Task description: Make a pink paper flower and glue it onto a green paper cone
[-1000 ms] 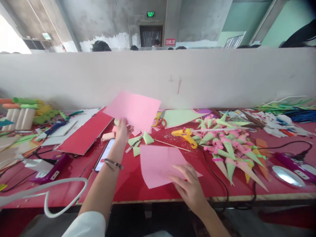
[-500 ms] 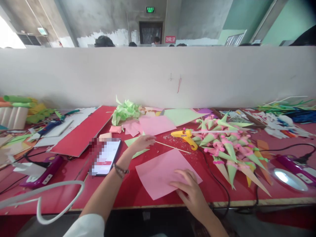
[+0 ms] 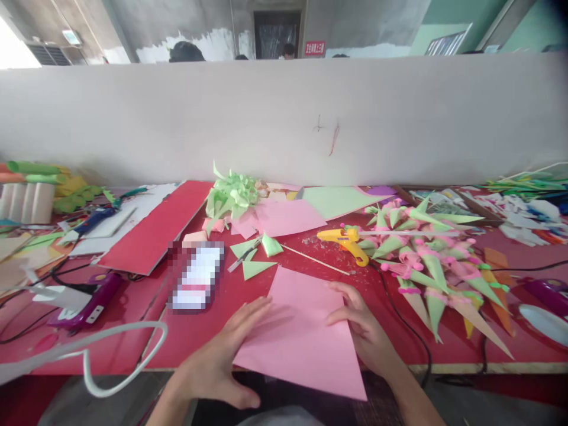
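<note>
We are bringing our spread left grip [image 3: 217, 358] back nearer, to the four-sided pink paper sheet [image 3: 306, 343] our right grip [image 3: 366, 331] is pinching.

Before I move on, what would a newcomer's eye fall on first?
The pink sheet likely comes first, front and centre between the left hand and right hand. Next comes the heap of pink and green cones on the right, with the yellow glue gun at its left. A pale green pile sits farther back, left of centre.

open gap between phone [image 3: 198, 279] and near pink sheet [image 3: 306, 340], green scraps [image 3: 257, 270] across its far end, glue gun [image 3: 341, 236] farther right
</note>
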`<action>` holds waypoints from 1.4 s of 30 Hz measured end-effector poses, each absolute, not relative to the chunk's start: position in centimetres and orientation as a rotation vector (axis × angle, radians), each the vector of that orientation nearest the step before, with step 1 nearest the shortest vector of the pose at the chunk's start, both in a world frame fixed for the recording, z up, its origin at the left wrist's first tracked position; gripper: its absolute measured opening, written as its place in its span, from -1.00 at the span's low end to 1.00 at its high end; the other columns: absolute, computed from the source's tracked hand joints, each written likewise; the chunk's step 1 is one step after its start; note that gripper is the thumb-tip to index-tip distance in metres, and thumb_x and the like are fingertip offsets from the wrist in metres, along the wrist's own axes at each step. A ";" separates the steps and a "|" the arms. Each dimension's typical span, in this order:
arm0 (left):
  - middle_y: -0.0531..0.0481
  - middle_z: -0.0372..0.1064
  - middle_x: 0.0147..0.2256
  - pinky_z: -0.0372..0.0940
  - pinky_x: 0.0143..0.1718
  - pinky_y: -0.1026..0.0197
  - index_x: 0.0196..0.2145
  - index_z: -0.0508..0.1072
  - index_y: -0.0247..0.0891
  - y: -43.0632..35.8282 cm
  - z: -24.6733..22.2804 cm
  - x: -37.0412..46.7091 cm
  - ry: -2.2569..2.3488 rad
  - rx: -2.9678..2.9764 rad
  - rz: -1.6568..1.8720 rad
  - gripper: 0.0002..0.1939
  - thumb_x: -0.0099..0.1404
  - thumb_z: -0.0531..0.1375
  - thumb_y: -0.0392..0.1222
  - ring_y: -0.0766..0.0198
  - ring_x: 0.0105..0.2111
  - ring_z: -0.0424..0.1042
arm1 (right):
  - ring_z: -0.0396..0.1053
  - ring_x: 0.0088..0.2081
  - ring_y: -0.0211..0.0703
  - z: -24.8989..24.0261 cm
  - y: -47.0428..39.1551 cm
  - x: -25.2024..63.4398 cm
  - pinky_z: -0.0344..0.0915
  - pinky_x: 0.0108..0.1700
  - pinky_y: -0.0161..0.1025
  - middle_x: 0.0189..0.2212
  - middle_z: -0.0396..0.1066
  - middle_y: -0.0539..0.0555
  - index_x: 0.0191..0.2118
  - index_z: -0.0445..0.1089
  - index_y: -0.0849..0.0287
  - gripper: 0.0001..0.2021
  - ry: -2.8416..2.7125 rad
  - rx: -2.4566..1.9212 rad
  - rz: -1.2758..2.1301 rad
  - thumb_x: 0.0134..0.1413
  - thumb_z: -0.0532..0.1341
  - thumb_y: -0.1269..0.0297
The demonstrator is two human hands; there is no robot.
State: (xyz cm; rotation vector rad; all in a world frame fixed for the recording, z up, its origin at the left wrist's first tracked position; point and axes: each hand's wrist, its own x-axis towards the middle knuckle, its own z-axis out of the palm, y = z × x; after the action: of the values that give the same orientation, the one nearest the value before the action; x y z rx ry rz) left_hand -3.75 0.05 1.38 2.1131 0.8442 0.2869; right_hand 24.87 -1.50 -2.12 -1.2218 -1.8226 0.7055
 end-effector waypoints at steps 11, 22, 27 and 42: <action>0.03 0.23 0.02 0.11 0.02 0.13 0.02 0.24 0.02 0.1 1.0 0.6 0.931 2.287 0.248 -0.54 0.17 0.01 -0.34 0.20 0.00 0.21 | 0.15 0.06 0.02 -1.3 -1.7 26.7 0.12 0.05 0.00 0.03 0.22 0.12 -0.26 0.45 0.01 -0.80 -2.095 -1.383 0.899 -0.09 0.19 0.28; -0.13 0.39 -0.26 0.27 -0.30 0.14 -0.17 0.37 -0.25 1.1 -1.4 1.4 1.528 1.959 0.412 -0.65 0.18 0.02 -0.01 0.11 -0.29 0.38 | 0.35 -0.21 -0.05 -2.6 -0.8 24.8 0.27 -0.16 -0.13 -0.26 0.42 0.20 -0.37 0.44 0.21 -0.74 -1.836 -1.611 0.665 0.07 0.03 0.24; -0.09 0.37 -0.34 0.25 -0.44 0.19 0.11 0.01 -0.29 1.3 -1.9 2.4 1.709 1.884 0.510 -0.40 0.18 0.01 0.02 0.14 -0.38 0.38 | 0.34 -0.38 -0.10 -3.8 -0.2 24.1 0.25 -0.32 -0.22 -0.48 0.39 0.15 -0.50 0.34 0.23 -0.73 -1.855 -1.765 0.298 0.08 0.02 0.22; -0.13 0.38 -0.23 0.22 -0.45 0.25 -0.02 0.20 -0.20 2.1 -2.5 4.6 1.921 2.190 0.216 -0.65 0.25 -0.07 -0.14 0.14 -0.29 0.38 | 0.21 -0.60 -0.22 -3.8 0.5 23.0 -0.02 -0.52 -0.32 -0.71 0.23 0.02 -0.66 0.13 0.16 -0.66 -1.883 -1.901 -0.169 0.08 0.00 0.20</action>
State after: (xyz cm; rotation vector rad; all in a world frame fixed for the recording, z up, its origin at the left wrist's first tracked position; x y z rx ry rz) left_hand 4.63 2.07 -2.48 2.1895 1.9213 0.2162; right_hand 23.01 0.46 -3.82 -1.9012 -1.8826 -0.1693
